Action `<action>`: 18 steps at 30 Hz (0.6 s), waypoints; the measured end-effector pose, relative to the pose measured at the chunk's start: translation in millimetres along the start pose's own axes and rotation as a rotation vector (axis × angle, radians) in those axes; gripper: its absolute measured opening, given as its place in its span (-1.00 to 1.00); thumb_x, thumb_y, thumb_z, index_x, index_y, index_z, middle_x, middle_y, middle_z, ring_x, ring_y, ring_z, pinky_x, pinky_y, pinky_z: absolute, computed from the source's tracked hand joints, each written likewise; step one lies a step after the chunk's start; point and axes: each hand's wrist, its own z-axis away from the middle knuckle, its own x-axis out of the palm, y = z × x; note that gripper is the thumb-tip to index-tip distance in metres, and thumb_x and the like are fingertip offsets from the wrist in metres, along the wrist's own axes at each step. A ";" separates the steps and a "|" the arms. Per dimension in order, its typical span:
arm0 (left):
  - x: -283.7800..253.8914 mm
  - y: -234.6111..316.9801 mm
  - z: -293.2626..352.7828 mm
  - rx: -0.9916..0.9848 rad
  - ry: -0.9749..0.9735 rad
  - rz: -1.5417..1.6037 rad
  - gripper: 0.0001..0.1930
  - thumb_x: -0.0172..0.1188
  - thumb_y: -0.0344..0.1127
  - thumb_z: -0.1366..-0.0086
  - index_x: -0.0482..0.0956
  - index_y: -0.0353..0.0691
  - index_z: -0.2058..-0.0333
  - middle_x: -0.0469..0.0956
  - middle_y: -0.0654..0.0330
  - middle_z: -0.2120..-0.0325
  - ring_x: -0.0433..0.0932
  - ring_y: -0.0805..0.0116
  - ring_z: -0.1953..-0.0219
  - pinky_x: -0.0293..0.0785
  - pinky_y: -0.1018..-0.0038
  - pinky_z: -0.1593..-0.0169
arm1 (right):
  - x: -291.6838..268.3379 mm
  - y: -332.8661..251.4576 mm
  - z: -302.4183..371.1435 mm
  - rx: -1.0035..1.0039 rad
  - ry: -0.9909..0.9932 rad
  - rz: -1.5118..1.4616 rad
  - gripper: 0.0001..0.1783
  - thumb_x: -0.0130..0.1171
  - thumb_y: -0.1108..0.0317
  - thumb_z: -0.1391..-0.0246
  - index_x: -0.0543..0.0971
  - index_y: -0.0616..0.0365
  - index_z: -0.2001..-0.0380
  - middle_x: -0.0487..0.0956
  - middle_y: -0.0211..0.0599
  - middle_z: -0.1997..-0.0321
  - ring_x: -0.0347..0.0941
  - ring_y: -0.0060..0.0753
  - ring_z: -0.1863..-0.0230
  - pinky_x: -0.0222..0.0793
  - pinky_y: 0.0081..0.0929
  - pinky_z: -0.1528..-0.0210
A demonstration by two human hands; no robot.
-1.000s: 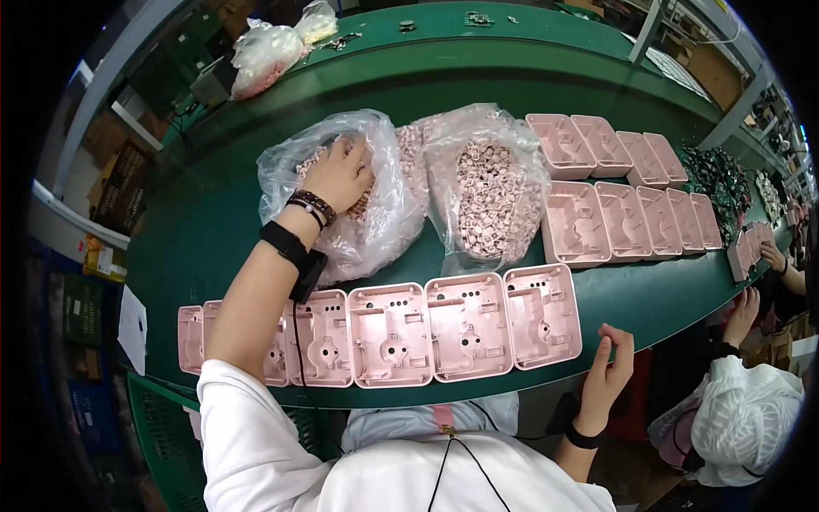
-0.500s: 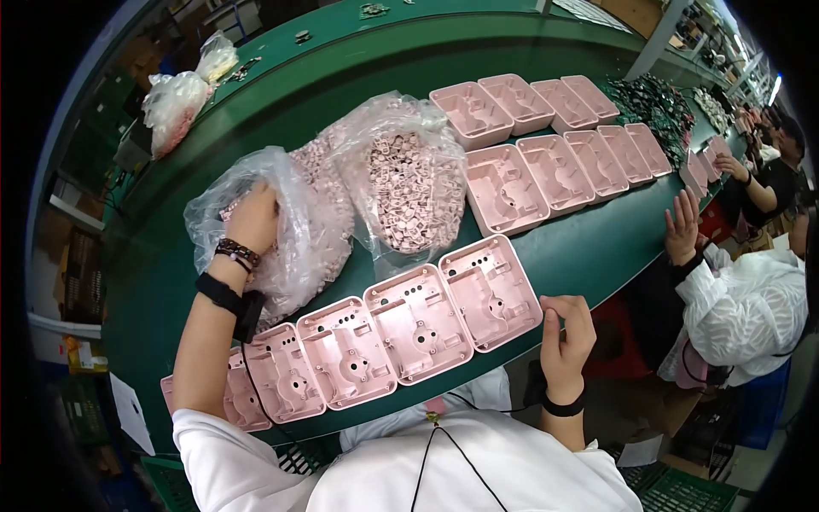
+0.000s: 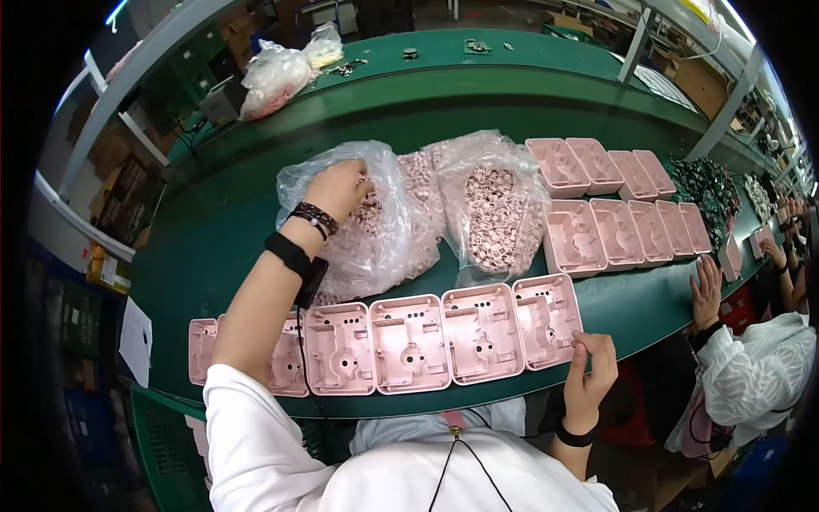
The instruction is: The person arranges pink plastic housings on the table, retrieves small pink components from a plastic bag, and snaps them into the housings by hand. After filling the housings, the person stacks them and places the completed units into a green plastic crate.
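My left hand (image 3: 339,188) reaches into a clear plastic bag (image 3: 375,256) full of small pink parts, fingers curled down among them. A second open bag of pink parts (image 3: 495,209) lies just to its right. A row of pink plastic housings (image 3: 409,343) lies along the near edge of the green table (image 3: 213,222). My right hand (image 3: 595,369) sits at the right end of that row, fingertips touching the corner of the last housing (image 3: 546,320).
More pink housings (image 3: 614,205) lie in two rows at the right. A pile of dark green parts (image 3: 708,192) is beyond them. Another person in white (image 3: 751,384) works at the right edge. Tied bags (image 3: 277,77) rest at the far back.
The view swung back left and down. My left hand stays in the bag. My right hand rose from below the table edge to the last housing's corner.
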 end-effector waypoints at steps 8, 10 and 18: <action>-46.1 17.5 29.0 -0.614 0.120 1.493 -0.72 0.04 -0.08 -0.23 0.39 -0.21 0.40 0.33 0.33 0.60 0.28 0.52 0.66 0.17 0.62 0.66 | 3.1 -24.0 -3.5 0.160 0.023 -0.102 -0.88 0.04 0.57 0.10 0.50 0.25 0.41 0.42 -0.21 0.51 0.34 -0.24 0.50 0.22 -0.42 0.44; -61.2 69.1 48.1 -0.598 0.221 2.137 -0.71 -0.05 -0.03 -0.27 0.37 -0.14 0.39 0.17 0.44 0.62 0.05 0.69 0.68 -0.06 0.76 0.69 | 10.2 -39.0 -17.3 0.117 -0.005 -0.188 -0.86 0.06 0.56 0.11 0.50 0.24 0.39 0.42 -0.22 0.52 0.34 -0.23 0.51 0.22 -0.42 0.45; -36.5 149.4 129.0 -0.689 0.163 2.622 -0.72 -0.08 -0.01 -0.28 0.33 -0.10 0.36 0.21 0.39 0.56 0.15 0.59 0.62 0.18 0.66 0.56 | 77.0 -121.5 -37.7 -0.263 -0.248 -0.449 -0.66 0.23 0.46 0.18 0.49 0.14 0.23 0.35 -0.19 0.36 0.36 -0.26 0.43 0.30 -0.46 0.43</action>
